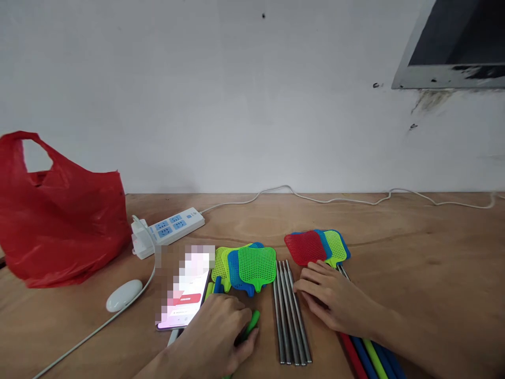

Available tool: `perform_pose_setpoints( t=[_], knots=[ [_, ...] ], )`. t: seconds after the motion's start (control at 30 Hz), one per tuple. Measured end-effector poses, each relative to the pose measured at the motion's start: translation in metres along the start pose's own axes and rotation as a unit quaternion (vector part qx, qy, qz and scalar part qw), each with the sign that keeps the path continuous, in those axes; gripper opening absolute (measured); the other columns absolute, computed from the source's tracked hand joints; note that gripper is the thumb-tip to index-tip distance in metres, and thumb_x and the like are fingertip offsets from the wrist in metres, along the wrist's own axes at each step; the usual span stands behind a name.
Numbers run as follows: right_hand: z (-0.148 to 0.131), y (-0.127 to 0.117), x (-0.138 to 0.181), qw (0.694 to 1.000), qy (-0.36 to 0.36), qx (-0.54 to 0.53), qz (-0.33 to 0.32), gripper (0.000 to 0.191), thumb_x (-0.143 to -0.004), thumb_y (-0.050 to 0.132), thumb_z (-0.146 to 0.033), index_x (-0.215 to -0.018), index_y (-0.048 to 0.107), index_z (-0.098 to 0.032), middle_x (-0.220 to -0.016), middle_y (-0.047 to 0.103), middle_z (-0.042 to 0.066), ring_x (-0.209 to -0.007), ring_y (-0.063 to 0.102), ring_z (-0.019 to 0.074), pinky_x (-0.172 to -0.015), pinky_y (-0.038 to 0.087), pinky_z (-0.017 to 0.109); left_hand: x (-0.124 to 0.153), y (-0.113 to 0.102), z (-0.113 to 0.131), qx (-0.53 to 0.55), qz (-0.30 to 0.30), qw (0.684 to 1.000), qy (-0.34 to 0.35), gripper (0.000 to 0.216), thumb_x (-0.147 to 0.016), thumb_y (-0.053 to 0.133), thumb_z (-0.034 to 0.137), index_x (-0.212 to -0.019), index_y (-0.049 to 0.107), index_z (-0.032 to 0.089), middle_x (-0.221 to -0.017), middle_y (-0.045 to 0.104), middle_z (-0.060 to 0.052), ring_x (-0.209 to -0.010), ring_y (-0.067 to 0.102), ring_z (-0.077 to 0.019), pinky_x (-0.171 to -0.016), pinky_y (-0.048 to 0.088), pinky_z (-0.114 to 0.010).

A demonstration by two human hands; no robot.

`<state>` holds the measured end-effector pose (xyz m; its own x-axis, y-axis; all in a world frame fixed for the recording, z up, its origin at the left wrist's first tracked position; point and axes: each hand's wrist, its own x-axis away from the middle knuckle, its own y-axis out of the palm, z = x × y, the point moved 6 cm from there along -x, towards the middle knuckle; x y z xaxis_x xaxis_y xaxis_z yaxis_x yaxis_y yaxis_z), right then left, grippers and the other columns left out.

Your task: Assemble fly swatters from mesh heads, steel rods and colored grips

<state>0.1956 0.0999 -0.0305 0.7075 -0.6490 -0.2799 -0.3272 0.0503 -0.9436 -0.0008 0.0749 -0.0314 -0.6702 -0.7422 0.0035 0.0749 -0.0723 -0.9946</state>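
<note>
left hand (221,332) hiding green handle (253,320), phone (185,300) screen blurred

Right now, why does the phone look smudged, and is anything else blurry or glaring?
Head view: the phone screen is masked by blocky pixelation, not defocus; light is soft and even, with only a faint shadow under the right hand; the metal rods show mild sheen.

The wooden table (434,252) bears a red bag (59,221), power strip (173,223), phone (187,302), swatter heads (256,266); steel rods (290,316) lie side by side.

Red plastic bag (59,221), white power strip (173,223), phone (187,300)
</note>
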Motion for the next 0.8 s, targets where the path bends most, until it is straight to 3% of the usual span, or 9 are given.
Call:
perform_pose_setpoints(
  t=[0.23,0.37,0.57,0.8],
  knots=[
    [0.001,0.001,0.003,0.998,-0.02,0.033,-0.053,0.02,-0.084,0.053,-0.006,-0.095,0.06,-0.022,-0.1,0.062,0.006,-0.098,0.057,0.0256,-0.092,0.046,0.045,-0.001,-0.001,0.005,0.02,0.007,0.999,0.027,0.025,-0.09,0.055,0.023,-0.066,0.051,0.02,-0.066,0.065,-0.001,-0.064,0.06,-0.0183,-0.056,0.03,-0.033],
    [0.0,-0.001,0.005,0.998,-0.005,0.047,-0.037,0.018,-0.081,0.057,-0.008,-0.093,0.061,-0.021,-0.101,0.063,0.007,-0.1,0.059,0.0269,-0.094,0.047,0.047,-0.001,0.0,0.003,0.025,0.001,0.999,0.03,0.024,-0.091,0.055,0.024,-0.067,0.051,0.02,-0.068,0.066,-0.001,-0.065,0.06,-0.0181,-0.056,0.03,-0.032],
    [0.002,0.001,0.009,0.997,-0.004,0.071,-0.018,0.028,-0.077,0.057,-0.007,-0.101,0.06,-0.02,-0.123,0.062,0.011,-0.117,0.056,0.0316,-0.102,0.044,0.051,-0.001,-0.001,0.004,0.022,0.014,0.999,0.039,0.024,-0.091,0.055,0.023,-0.067,0.05,0.02,-0.068,0.065,0.0,-0.065,0.06,-0.0178,-0.057,0.029,-0.033],
    [-0.004,-0.007,0.006,0.995,-0.005,0.031,-0.091,0.025,-0.065,0.056,-0.005,-0.083,0.054,-0.022,-0.098,0.062,0.005,-0.097,0.058,0.0267,-0.091,0.048,0.045,-0.001,0.0,0.007,0.026,0.017,0.998,0.056,0.026,-0.092,0.054,0.023,-0.067,0.049,0.02,-0.067,0.063,0.0,-0.063,0.058,-0.0169,-0.057,0.029,-0.031]
  ],
)
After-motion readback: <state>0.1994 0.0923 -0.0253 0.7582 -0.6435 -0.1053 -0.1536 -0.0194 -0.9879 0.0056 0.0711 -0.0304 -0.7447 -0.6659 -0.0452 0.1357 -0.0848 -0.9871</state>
